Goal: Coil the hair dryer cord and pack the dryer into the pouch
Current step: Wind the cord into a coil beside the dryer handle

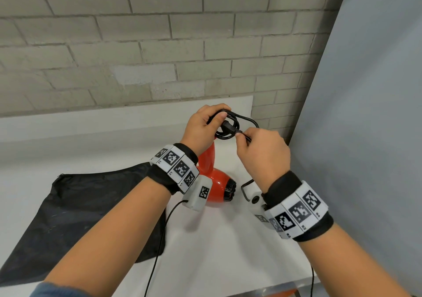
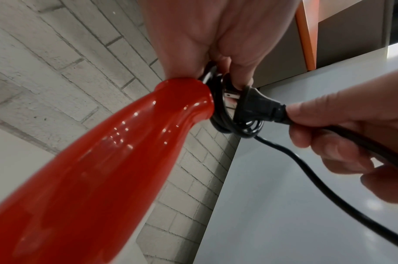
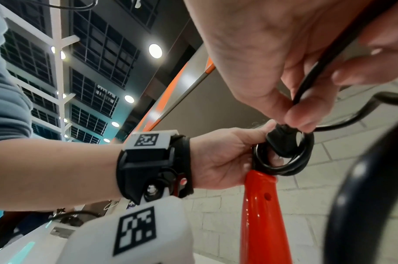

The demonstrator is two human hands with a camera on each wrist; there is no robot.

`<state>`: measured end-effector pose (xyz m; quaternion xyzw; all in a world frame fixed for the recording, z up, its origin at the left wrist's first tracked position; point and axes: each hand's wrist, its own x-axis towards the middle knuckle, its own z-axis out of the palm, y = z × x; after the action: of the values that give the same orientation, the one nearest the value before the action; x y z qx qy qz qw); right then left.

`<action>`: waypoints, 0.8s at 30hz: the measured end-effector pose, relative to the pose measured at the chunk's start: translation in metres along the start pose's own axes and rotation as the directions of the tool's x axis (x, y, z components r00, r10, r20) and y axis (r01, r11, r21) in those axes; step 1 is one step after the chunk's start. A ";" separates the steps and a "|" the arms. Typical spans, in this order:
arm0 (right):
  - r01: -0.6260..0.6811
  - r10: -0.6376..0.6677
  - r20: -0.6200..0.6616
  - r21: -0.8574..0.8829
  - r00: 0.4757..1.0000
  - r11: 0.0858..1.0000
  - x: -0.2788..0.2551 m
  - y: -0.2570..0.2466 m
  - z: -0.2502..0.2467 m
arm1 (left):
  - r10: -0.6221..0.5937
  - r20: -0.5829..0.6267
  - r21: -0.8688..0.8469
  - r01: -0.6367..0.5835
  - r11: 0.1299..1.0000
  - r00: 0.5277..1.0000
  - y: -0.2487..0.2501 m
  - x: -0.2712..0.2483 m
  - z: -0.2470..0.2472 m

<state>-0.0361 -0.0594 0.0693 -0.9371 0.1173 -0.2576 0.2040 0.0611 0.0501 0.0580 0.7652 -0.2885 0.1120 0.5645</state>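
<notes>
I see the left hand (image 1: 201,123) clenched around the coiled black cord (image 1: 228,125) at the top end of the red hair dryer (image 1: 217,182) handle — the loops sit bunched against the handle's end, held between thumb and fingers. The right hand (image 1: 262,155) pinches the cord just behind the plug (image 2: 254,105), thumb and forefinger closed on it, and the plug's prongs point into the middle of the coil. From the left wrist view the plug lies against the loops, touching them. A loose stretch of cord arcs out from the coil toward 2 o'clock and curves back to the right hand.

The dryer stands with its handle tilted up toward 12 o'clock and its round body low, its dark rear grille facing 4 o'clock, over the white table (image 1: 217,251); whether the body rests on the surface I cannot tell. The black pouch (image 1: 91,216) lies flat on the table at 8 o'clock from the dryer — its near corner is just beside the dryer's body, partly hidden by my left forearm. A brick wall (image 1: 137,45) stands at 12 o'clock, a grey panel (image 1: 365,113) at 3 o'clock.
</notes>
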 end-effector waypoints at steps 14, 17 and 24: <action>-0.095 0.092 -0.046 -0.077 0.995 0.992 0.014 -0.008 0.000 | 0.005 0.080 -0.074 0.001 0.997 0.997 0.007 -0.007 0.004; -0.079 0.083 -0.127 0.037 0.988 0.996 0.018 -0.003 0.001 | -0.013 0.082 -0.098 0.021 0.995 0.997 0.007 -0.006 -0.001; 0.000 -0.104 0.190 0.479 0.976 0.878 0.040 0.009 0.027 | 0.008 0.234 -0.217 0.044 0.975 0.972 0.015 -0.008 0.000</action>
<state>0.0107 -0.0721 0.0614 -0.8829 0.0031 -0.1835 0.4321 0.0459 0.0497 0.0654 0.7084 -0.3564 -0.0165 0.6090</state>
